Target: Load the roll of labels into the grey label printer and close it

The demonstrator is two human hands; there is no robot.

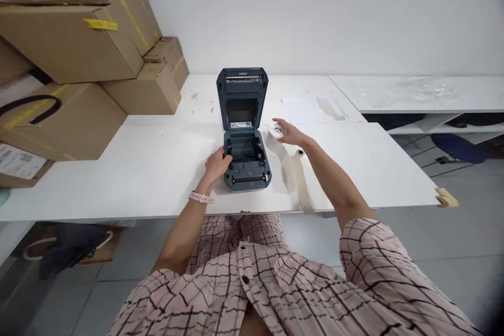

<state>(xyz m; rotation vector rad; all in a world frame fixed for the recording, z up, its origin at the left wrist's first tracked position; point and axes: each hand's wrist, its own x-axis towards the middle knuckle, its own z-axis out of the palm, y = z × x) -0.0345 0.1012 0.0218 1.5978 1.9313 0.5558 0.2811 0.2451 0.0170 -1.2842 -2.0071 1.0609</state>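
Note:
A dark grey label printer (244, 153) stands on the white table (157, 168) with its lid flipped up and its paper bay bare. My left hand (218, 163) grips the printer's left side, fingers curled on its edge. My right hand (286, 132) reaches to the right of the printer and rests on a white paper roll (277, 129), fingers partly spread over it. A long strip of white paper (296, 173) runs from that roll toward me and hangs over the table's front edge. A small second roll end (300, 153) lies on the strip.
Several cardboard boxes (79, 52) are stacked at the left, on the table and beside it. A second white table (413, 92) stands at the back right, with a blue chair (457, 148) under it. A bag (66, 249) lies on the floor at the left.

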